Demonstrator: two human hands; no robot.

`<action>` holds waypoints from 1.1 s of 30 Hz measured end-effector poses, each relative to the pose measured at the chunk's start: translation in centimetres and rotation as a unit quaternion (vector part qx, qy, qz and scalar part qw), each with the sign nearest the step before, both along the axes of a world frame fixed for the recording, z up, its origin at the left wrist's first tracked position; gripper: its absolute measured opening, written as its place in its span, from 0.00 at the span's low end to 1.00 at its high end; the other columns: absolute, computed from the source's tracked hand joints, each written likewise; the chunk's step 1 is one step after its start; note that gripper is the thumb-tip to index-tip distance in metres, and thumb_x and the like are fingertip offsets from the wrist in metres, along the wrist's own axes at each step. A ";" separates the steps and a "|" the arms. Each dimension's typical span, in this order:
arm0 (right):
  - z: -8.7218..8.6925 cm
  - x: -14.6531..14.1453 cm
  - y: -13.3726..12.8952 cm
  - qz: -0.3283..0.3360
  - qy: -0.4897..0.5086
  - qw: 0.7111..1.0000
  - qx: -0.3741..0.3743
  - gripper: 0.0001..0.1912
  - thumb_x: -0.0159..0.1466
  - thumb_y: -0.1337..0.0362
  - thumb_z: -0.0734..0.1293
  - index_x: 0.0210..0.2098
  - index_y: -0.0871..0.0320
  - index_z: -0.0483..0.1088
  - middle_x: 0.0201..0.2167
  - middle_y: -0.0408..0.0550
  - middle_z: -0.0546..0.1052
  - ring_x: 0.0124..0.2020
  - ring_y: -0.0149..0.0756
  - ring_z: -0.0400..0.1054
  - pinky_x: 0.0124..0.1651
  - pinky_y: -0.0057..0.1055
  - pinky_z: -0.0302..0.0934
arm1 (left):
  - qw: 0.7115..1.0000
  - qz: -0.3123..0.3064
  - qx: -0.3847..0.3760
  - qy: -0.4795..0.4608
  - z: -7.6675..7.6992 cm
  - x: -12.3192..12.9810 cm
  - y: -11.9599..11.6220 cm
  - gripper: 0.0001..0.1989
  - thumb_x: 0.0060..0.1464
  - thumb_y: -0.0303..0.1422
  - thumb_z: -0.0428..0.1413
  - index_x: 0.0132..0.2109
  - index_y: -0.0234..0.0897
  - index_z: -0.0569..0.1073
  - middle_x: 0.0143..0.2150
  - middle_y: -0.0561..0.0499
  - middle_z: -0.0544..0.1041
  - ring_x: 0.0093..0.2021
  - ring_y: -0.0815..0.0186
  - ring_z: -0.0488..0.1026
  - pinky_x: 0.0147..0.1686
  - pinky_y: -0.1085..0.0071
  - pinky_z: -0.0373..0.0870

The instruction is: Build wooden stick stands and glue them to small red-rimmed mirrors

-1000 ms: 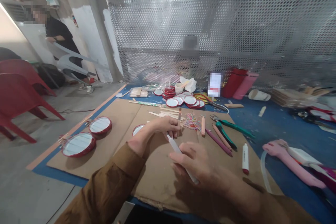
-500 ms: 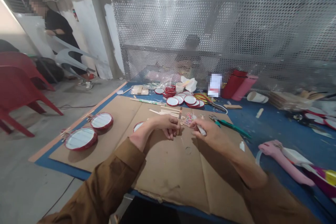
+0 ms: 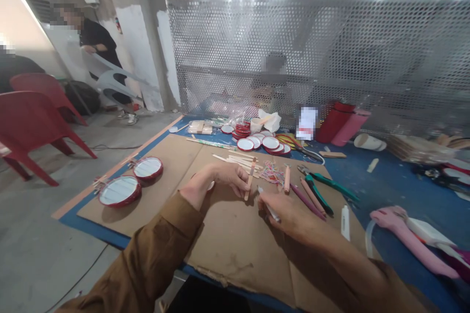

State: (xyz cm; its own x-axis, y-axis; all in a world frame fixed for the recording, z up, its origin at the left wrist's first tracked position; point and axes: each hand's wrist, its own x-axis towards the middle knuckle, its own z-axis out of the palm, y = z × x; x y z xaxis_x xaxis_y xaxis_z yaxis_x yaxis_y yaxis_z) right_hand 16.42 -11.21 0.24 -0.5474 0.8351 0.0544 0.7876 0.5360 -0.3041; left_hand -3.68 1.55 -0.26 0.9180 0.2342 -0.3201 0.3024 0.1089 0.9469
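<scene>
My left hand (image 3: 229,177) is closed on a flat wooden stick (image 3: 251,178), which stands nearly upright between thumb and fingers. Just right of it, my right hand (image 3: 284,208) grips a slim white tube (image 3: 273,214) with its narrow tip toward the stick; a small gap separates them. Beneath both hands lies a cardboard sheet (image 3: 235,249). Beyond them are several loose wooden sticks (image 3: 238,160) and a tangle of coloured rubber bands (image 3: 270,172). My left hand partly hides a round white piece (image 3: 211,185).
Two red-rimmed round drums (image 3: 119,191) sit at the left. Green-handled pliers (image 3: 332,183), another white tube (image 3: 345,222) and a pink glue gun (image 3: 411,242) lie at the right. Red-edged discs (image 3: 270,143) and a red bottle (image 3: 334,122) stand before a perforated metal screen (image 3: 220,34).
My right hand has come lower and closer to my left, bringing the tube's tip near the stick. The rubber bands and pliers show more fully. The view has shifted slightly.
</scene>
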 end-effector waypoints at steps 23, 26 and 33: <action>1.6 4.9 4.0 -0.278 0.124 0.934 0.186 0.05 0.60 0.63 0.60 0.33 0.55 0.68 0.29 0.47 0.76 0.32 0.39 0.70 0.37 0.33 0.60 | 1.000 0.013 -0.014 0.006 -0.2 0.0 0.0 0.22 0.32 0.47 0.70 0.29 0.34 0.76 0.29 0.50 0.78 0.31 0.69 0.76 0.36 0.72 0.71; 0.9 4.7 4.2 -0.243 0.059 0.961 0.121 0.05 0.61 0.66 0.59 0.33 0.55 0.66 0.25 0.44 0.75 0.32 0.38 0.69 0.38 0.32 0.58 | 1.000 0.014 -0.013 0.010 -0.3 0.1 0.1 0.22 0.32 0.46 0.70 0.29 0.34 0.75 0.29 0.49 0.78 0.32 0.69 0.76 0.37 0.72 0.71; -1.7 5.9 5.4 -0.241 -0.050 0.952 0.182 0.08 0.64 0.68 0.57 0.38 0.58 0.67 0.36 0.53 0.75 0.38 0.41 0.69 0.40 0.34 0.58 | 1.000 0.013 -0.011 -0.003 -0.7 0.1 0.3 0.21 0.33 0.46 0.70 0.29 0.35 0.75 0.30 0.50 0.79 0.33 0.68 0.76 0.38 0.71 0.72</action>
